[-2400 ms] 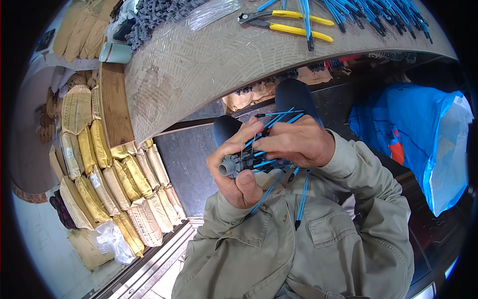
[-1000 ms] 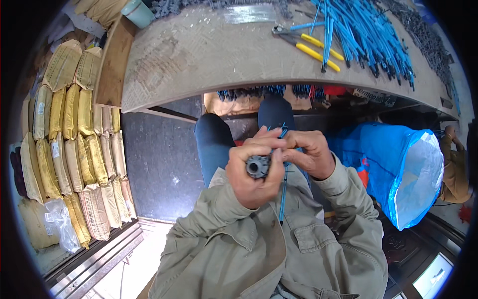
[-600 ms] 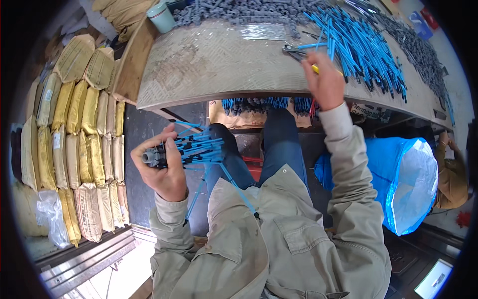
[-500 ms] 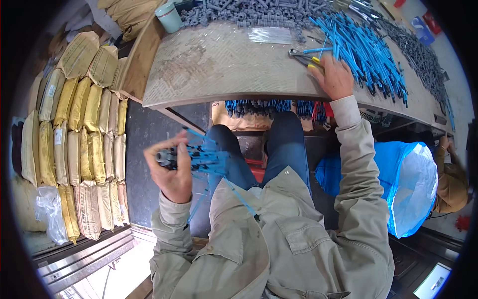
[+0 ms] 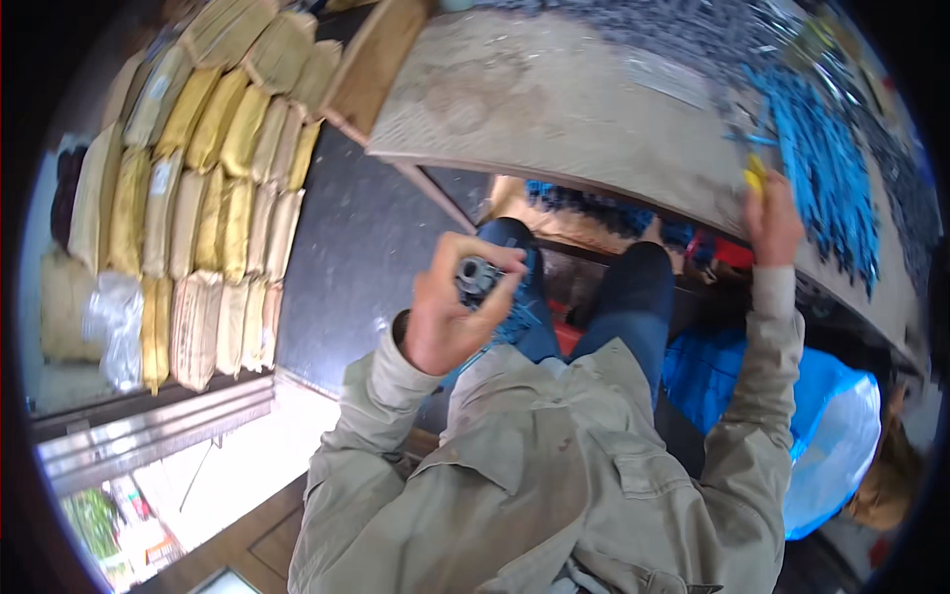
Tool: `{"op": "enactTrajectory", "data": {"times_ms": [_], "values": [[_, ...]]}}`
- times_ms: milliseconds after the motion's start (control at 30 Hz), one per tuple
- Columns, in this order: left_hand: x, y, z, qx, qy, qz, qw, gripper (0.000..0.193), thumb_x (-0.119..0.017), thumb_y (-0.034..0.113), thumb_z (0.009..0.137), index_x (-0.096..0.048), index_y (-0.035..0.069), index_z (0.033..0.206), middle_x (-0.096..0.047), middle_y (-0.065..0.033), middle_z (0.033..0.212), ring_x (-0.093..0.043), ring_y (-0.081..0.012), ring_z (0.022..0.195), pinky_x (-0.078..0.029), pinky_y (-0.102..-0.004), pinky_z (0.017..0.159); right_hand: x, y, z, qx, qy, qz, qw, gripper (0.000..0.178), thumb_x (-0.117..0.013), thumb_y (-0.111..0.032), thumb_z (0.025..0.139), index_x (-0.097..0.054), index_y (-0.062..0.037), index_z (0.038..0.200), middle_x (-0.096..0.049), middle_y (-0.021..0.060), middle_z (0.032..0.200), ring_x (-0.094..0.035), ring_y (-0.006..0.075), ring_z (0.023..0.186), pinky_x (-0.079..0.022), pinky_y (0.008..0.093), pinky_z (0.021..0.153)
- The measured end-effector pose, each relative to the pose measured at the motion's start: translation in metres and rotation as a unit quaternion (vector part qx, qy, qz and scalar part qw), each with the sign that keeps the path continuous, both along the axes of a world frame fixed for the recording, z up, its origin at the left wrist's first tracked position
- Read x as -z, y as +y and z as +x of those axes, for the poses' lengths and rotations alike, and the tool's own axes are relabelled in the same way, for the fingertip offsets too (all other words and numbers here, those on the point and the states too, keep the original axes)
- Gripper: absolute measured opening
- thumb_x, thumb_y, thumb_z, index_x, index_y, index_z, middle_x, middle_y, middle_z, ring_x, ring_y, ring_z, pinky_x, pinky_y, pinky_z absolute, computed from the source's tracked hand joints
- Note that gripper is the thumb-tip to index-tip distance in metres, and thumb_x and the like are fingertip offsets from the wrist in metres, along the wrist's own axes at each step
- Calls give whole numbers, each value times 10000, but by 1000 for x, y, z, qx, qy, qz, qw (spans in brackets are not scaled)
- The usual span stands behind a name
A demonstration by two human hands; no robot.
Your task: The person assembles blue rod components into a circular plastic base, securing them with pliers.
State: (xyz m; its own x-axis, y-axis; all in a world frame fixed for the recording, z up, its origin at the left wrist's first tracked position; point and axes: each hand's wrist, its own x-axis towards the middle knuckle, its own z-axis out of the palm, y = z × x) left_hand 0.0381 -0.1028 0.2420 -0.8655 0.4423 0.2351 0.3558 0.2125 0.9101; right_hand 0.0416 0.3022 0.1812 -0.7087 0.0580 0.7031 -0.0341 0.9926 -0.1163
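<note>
My left hand (image 5: 435, 312) is closed round a bundle of blue rods with dark grey fittings (image 5: 480, 279) above my left thigh. The round grey ends face up between thumb and fingers, and the blue lengths trail down beside my jacket, blurred. My right hand (image 5: 775, 223) is closed on yellow-handled pliers (image 5: 755, 176) over the front part of the table (image 5: 554, 109). Only a bit of the yellow handle shows; the jaws are too blurred to make out. Just to the right of that hand lies a large heap of blue rods (image 5: 826, 183).
Grey fittings (image 5: 643, 25) are heaped along the table's far side. A wooden board (image 5: 381, 64) stands at its left end. Paper-wrapped packs (image 5: 213, 208) are stacked at left. Below my right arm sits a blue bag (image 5: 717, 386); a box of blue-and-grey parts (image 5: 584, 203) is under the table.
The whole view has tilted and shifted. My left hand has brought the bundle inward, toward my knees, and turned its ends up. My right hand, still on the pliers, has drawn back toward the table's front edge.
</note>
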Motion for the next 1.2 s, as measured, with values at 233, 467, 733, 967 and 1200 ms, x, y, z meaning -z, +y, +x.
{"op": "enactTrajectory", "data": {"times_ms": [233,467,733,967,1200], "values": [[4,1,15,30,-15,55,998,259,-551,-115,790,-396,14,953,-592,-152,931,-589,-269,991,-432,-390,902,-46,-160,43,-305,-198,-430,826,208,-537,42,805,-617,1,992,-504,78,1031,-512,131,827,-433,242,720],[-1,1,13,53,13,27,998,263,-572,-108,779,-412,18,945,-579,-129,900,-583,-224,915,-421,-369,892,-53,-206,11,-426,-269,-528,684,207,-656,24,744,-646,-3,949,-498,86,1031,-506,143,873,-421,256,733],[-2,-2,15,42,25,20,999,271,-637,-64,738,-450,12,919,-606,-152,863,-632,-282,802,-490,-333,720,-71,-215,-1,-509,-231,-487,671,176,-715,-22,713,-648,-16,876,-513,104,992,-519,178,864,-425,284,762],[0,-2,17,17,10,21,1000,277,-627,-76,730,-453,14,925,-610,-140,865,-639,-276,821,-489,-359,762,-76,-220,-5,-483,-177,-385,766,184,-707,-20,700,-634,-16,869,-526,156,976,-543,255,864,-436,317,754],[4,-3,14,3,29,32,999,275,-614,-90,728,-451,6,927,-609,-138,878,-638,-290,890,-484,-394,815,-86,-189,45,-243,-175,22,954,275,-621,-25,765,-620,-32,1040,-528,132,1146,-549,280,1019,-409,399,882]]}}
